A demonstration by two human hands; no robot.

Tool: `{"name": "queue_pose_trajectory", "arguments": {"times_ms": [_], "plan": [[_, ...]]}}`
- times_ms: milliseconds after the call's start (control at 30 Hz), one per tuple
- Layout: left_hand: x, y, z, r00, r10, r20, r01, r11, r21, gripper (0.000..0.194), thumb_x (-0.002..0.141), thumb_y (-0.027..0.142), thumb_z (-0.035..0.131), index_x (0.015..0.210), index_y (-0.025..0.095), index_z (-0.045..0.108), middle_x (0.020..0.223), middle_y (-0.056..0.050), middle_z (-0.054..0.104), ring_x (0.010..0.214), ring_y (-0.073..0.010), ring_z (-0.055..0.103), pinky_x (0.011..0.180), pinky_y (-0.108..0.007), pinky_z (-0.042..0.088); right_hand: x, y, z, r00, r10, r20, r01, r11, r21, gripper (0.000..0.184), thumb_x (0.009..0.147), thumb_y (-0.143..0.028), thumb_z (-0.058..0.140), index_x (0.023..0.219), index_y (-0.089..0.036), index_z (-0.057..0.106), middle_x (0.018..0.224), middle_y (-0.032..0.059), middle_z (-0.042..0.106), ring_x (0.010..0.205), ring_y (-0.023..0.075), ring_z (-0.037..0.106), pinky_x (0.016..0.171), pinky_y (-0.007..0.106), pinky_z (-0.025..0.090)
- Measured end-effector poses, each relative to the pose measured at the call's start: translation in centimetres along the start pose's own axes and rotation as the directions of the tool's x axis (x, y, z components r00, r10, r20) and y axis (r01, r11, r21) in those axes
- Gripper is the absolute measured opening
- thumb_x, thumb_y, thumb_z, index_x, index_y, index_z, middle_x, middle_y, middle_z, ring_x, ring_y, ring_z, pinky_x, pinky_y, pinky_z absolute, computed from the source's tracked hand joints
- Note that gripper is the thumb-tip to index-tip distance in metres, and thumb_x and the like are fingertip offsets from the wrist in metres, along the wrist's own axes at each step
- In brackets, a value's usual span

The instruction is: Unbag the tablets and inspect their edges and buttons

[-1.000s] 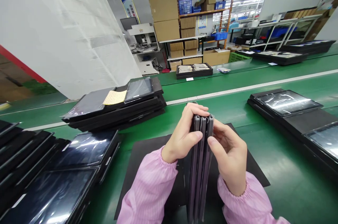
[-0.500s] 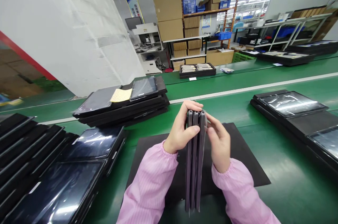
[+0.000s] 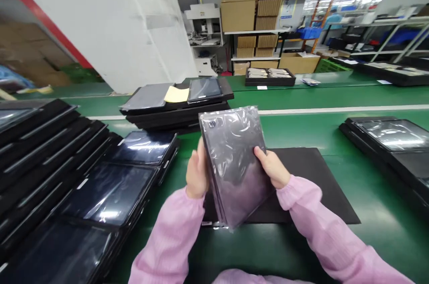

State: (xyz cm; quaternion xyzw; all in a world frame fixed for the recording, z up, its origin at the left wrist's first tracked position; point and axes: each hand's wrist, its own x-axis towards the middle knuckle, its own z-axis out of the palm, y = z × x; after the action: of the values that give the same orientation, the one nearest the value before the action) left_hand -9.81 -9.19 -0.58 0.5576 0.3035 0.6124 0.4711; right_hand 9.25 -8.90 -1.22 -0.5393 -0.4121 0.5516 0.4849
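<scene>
A small stack of tablets [image 3: 234,159] in clear plastic film is held up in front of me, tilted, with its dark back and camera facing me. My right hand [image 3: 273,168] grips its right edge, thumb on the front face, other fingers hidden behind. My left hand [image 3: 197,170] rests against the left edge with its fingers stretched upward; its thumb is off the front face and part of the hand is behind the stack. Below lies a flat black mat [image 3: 301,185] on the green work surface [image 3: 268,252].
On the left are film-covered tablets [image 3: 110,190] beside piled black trays [image 3: 50,154]. Behind them, stacked trays [image 3: 177,116] carry a yellow sheet [image 3: 176,94] and tablets. Another tray of tablets [image 3: 395,136] stands right. A black box [image 3: 270,79] sits further back.
The tablet stack has turned from edge-on to show its back. My right hand has closed on its right edge; my left hand has moved from gripping the top to the left side.
</scene>
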Motion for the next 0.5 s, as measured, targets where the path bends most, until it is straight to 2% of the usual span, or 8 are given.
{"name": "queue_pose_trajectory", "arguments": {"times_ms": [33,67,100,167,267,300,400,500], "plan": [[-2.1,-0.8,-0.7,0.995,-0.093,-0.035,0.091,0.994,-0.060,0.070,0.085,0.079,0.045,0.127,0.026,0.063,0.122,-0.009,0.071,0.129,-0.0366,0.059,0.108,-0.054,0.049,-0.4,-0.3,-0.2,1.000,0.015,-0.015,-0.015,0.999,-0.030,0.059,0.061,-0.076,0.079,0.069,-0.018,0.071,0.067,0.0063,0.075,0.066,0.0239,0.071,0.063,0.034,0.056],[-4.2,-1.5,-1.1,0.980,-0.198,0.002,0.197,0.976,-0.094,0.069,0.075,0.079,0.062,0.123,0.030,0.066,0.118,-0.006,0.074,0.127,-0.0375,0.061,0.105,-0.054,0.052,-0.6,-0.6,-0.3,0.999,0.025,-0.029,-0.026,0.998,-0.062,0.057,0.061,-0.074,0.079,0.070,-0.018,0.072,0.068,0.0070,0.076,0.065,0.0242,0.071,0.062,0.034,0.055],[-5.9,-2.0,-1.3,0.969,-0.246,0.014,0.247,0.964,-0.096,0.071,0.061,0.072,0.079,0.118,0.031,0.069,0.112,-0.006,0.077,0.118,-0.0397,0.066,0.097,-0.054,0.057,-0.8,-0.8,-0.3,0.999,0.029,-0.042,-0.033,0.995,-0.096,0.055,0.062,-0.072,0.080,0.069,-0.018,0.072,0.068,0.0072,0.076,0.065,0.0247,0.071,0.060,0.034,0.055],[-8.3,-2.5,-0.9,0.914,-0.403,-0.045,0.398,0.913,-0.092,0.067,0.061,0.050,0.089,0.120,0.024,0.068,0.116,-0.008,0.077,0.116,-0.0378,0.068,0.102,-0.053,0.054,-1.0,-0.8,-0.1,0.998,0.024,-0.061,-0.034,0.986,-0.166,0.050,0.061,-0.067,0.082,0.068,-0.018,0.072,0.068,0.0072,0.077,0.066,0.0260,0.072,0.061,0.035,0.055],[-9.1,-2.2,-0.3,0.822,-0.557,-0.120,0.528,0.823,-0.210,0.061,0.058,0.033,0.090,0.113,0.019,0.068,0.114,-0.009,0.078,0.113,-0.0335,0.069,0.104,-0.049,0.052,-1.2,-0.7,0.2,0.997,-0.007,-0.078,-0.013,0.967,-0.255,0.047,0.060,-0.061,0.082,0.074,-0.017,0.075,0.075,0.0081,0.079,0.073,0.0286,0.074,0.067,0.038,0.058],[-9.0,-2.1,-0.2,0.808,-0.577,-0.115,0.537,0.803,-0.259,0.060,0.056,0.031,0.090,0.111,0.019,0.069,0.113,-0.009,0.078,0.113,-0.0328,0.068,0.104,-0.048,0.052,-1.4,-0.7,0.1,0.996,-0.027,-0.091,0.001,0.962,-0.273,0.049,0.060,-0.061,0.082,0.080,-0.017,0.076,0.080,0.0087,0.080,0.078,0.0293,0.074,0.070,0.039,0.059],[-8.7,-2.0,-0.6,0.794,-0.605,-0.063,0.554,0.763,-0.333,0.061,0.054,0.026,0.089,0.112,0.020,0.069,0.115,-0.007,0.077,0.116,-0.0323,0.067,0.106,-0.046,0.050,-2.1,-0.7,-0.8,0.974,-0.127,-0.188,0.064,0.949,-0.310,0.056,0.058,-0.062,0.082,0.093,-0.019,0.073,0.092,0.0098,0.080,0.087,0.0294,0.075,0.077,0.041,0.061],[-8.9,-2.3,-1.0,0.789,-0.614,-0.021,0.572,0.748,-0.337,0.063,0.055,0.027,0.089,0.113,0.019,0.068,0.115,-0.008,0.077,0.116,-0.0333,0.067,0.106,-0.048,0.049,-3.1,-0.6,-1.9,0.888,-0.356,-0.289,0.201,0.869,-0.452,0.041,0.061,-0.057,0.082,0.078,-0.022,0.071,0.080,0.0077,0.076,0.072,0.0257,0.073,0.069,0.038,0.062]]}}
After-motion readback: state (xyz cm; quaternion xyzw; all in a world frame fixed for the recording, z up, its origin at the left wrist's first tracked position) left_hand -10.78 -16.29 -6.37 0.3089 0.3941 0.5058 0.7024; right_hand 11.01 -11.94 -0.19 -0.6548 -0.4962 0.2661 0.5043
